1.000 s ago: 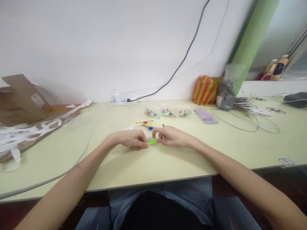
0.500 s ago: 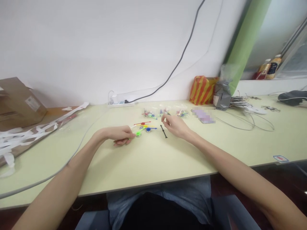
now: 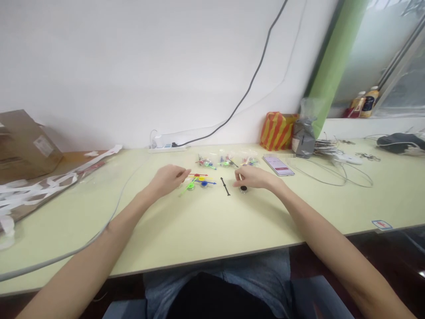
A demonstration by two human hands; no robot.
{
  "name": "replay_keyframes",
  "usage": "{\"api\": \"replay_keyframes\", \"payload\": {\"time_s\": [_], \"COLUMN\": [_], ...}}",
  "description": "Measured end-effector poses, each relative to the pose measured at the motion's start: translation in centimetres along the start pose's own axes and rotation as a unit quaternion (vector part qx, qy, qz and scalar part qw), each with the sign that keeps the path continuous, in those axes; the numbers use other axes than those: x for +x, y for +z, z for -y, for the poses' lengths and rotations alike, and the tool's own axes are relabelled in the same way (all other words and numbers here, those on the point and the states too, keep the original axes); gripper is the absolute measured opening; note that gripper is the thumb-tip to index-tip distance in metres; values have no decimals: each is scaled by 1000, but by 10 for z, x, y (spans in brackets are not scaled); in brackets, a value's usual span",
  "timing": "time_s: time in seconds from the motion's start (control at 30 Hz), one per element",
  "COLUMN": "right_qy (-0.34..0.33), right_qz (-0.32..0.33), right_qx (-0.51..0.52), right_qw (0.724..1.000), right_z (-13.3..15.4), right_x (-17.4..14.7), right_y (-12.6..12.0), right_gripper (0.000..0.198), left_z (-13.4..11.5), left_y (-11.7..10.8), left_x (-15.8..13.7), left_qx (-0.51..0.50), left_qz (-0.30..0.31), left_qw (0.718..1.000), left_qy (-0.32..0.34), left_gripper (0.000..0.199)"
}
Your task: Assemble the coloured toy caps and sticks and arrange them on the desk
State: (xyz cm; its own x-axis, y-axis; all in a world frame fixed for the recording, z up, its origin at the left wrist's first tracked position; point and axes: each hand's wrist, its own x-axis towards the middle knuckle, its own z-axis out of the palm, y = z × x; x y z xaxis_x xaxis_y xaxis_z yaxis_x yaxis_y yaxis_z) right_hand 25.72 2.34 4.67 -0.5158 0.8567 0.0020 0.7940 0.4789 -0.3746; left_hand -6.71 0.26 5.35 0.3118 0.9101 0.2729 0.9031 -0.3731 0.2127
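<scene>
My left hand (image 3: 171, 179) is closed in a pinch at the left end of a red arrow-shaped spinner (image 3: 199, 175); what the fingertips hold, if anything, is hidden. Close by lie a green arrow spinner (image 3: 190, 186), a yellow one (image 3: 202, 179) and a blue one (image 3: 204, 183), on clear round bases. A black double-ended arrow (image 3: 225, 186) lies flat between the hands. My right hand (image 3: 254, 177) has its fingers curled together just above a black-centred clear disc (image 3: 243, 189). Whether they grip anything I cannot make out.
Behind the hands lie several clear bags of coloured arrows (image 3: 206, 162). A phone (image 3: 279, 166), a striped bag (image 3: 277, 132) and a grey bag (image 3: 303, 137) stand or lie back right. A cable (image 3: 109, 226) crosses the left, near a cardboard box (image 3: 28, 144).
My left hand has moved back from the green spinner toward the red one. My right hand has shifted right and nearer to me, and the black-centred disc now shows beneath it.
</scene>
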Motion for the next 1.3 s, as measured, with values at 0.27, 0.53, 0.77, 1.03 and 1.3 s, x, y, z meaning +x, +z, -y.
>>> {"api": "replay_keyframes", "payload": {"time_s": [0.27,0.53,0.77,1.03,1.3], "right_qy": [-74,-193,-88,-97,-113], "right_qz": [264,49,-140,-65,-49], "right_qx": [201,230,64,48,38], "right_qw": [941,953,984,992,992], "right_z": [18,48,13,12,2], "right_x": [-8,0,13,21,22], "right_y": [10,37,32,45,37], "right_gripper": [43,26,10,10,15], "left_z": [-40,-53,-51,-47,-42], "left_y": [22,30,24,35,36], "left_x": [-12,-16,-17,-19,-16], "left_qx": [-31,3,-34,-41,-45], "left_qz": [45,41,53,50,50], "left_qw": [986,980,980,976,975], "left_qy": [157,193,188,210,210], "left_gripper": [41,37,26,29,28]}}
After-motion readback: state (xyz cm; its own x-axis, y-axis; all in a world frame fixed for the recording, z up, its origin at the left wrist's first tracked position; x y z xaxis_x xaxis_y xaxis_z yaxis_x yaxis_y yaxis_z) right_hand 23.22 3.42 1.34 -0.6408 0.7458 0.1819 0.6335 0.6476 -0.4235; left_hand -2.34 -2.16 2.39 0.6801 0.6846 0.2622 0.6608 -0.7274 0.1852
